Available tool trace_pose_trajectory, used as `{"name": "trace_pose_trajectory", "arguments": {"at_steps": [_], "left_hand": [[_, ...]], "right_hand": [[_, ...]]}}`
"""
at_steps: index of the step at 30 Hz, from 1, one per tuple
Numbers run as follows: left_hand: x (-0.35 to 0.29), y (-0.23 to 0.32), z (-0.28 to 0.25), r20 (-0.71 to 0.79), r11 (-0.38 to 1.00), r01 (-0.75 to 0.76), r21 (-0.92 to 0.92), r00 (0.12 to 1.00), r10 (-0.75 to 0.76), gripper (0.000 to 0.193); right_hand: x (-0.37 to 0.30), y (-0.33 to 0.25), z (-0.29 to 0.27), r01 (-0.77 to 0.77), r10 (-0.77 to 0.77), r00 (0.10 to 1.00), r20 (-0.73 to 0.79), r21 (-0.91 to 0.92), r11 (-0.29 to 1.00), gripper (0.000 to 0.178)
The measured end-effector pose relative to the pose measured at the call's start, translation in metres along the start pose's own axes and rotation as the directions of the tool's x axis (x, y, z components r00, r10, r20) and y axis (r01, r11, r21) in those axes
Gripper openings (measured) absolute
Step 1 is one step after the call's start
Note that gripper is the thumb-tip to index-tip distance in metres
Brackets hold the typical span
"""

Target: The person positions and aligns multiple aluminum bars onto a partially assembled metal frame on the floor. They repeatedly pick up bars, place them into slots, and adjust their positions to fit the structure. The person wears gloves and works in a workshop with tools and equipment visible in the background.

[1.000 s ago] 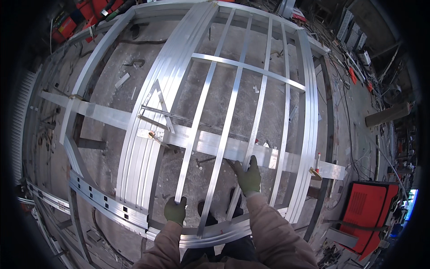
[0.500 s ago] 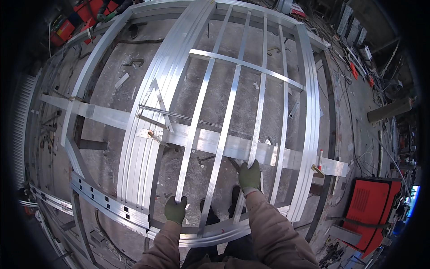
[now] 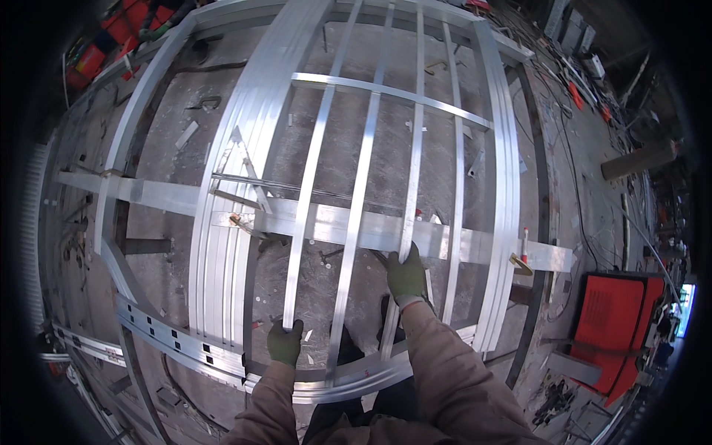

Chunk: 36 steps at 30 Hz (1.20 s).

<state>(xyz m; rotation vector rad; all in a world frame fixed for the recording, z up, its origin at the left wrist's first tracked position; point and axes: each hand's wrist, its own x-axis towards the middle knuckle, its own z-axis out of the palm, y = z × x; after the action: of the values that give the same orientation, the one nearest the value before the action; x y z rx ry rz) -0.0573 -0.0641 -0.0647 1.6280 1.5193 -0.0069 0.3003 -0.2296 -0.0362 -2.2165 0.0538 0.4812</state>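
Note:
A silver metal frame (image 3: 505, 178) lies before me, with several slim long bars inside it and a crosspiece (image 3: 393, 92) over their far part. My left hand (image 3: 285, 345), in a dark green glove, is closed round the near end of the leftmost slim bar (image 3: 305, 200). Farther up and to the right, my gloved right hand (image 3: 407, 279) grips the third slim bar (image 3: 416, 163), which continues below the hand toward the near rail (image 3: 356, 391). Between my hands runs another slim bar (image 3: 361, 174), untouched. The palms and most fingertips are hidden.
A wide flat metal beam (image 3: 334, 225) crosses underneath. Clamps (image 3: 239, 225) and a triangular bracket (image 3: 251, 170) sit at the left rails; another clamp (image 3: 521, 264) is at the right. A red machine (image 3: 612, 326) stands right. Another person's gloved hand (image 3: 154, 33) shows far left.
My view has shifted, so the frame appears slightly higher and farther left. Both hands keep hold of the same bars; the right hand sits slightly farther up, close to the wide beam.

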Motion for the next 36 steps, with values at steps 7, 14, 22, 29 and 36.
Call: {"name": "trace_pose_trajectory", "arguments": {"at_steps": [7, 14, 22, 29, 36], "left_hand": [[-0.003, 0.018, 0.001, 0.009, 0.999, -0.009, -0.033, 1.000, 0.009, 0.039], [-0.002, 0.015, -0.004, 0.054, 0.993, 0.042, -0.110, 0.998, -0.037, 0.034], [-0.001, 0.023, -0.003, 0.067, 0.987, 0.087, -0.135, 0.995, -0.078, 0.035], [0.001, 0.014, -0.001, 0.051, 0.995, 0.040, -0.089, 0.998, -0.035, 0.031], [-0.001, 0.012, 0.001, 0.066, 0.993, 0.044, -0.108, 0.997, -0.037, 0.034]], "right_hand": [[0.014, -0.016, -0.060, 0.214, -0.232, 0.961, -0.154, -0.125, 0.969, 0.089], [0.009, 0.028, -0.124, 0.026, -0.118, 0.972, -0.204, -0.407, 0.913, 0.081], [0.028, 0.063, -0.128, -0.107, 0.093, 0.977, -0.191, -0.064, 0.992, 0.047], [0.047, 0.086, -0.132, -0.188, 0.170, 0.973, -0.153, -0.108, 0.976, 0.048], [0.044, 0.087, -0.131, -0.181, 0.163, 0.968, -0.192, -0.084, 0.980, 0.050]]}}
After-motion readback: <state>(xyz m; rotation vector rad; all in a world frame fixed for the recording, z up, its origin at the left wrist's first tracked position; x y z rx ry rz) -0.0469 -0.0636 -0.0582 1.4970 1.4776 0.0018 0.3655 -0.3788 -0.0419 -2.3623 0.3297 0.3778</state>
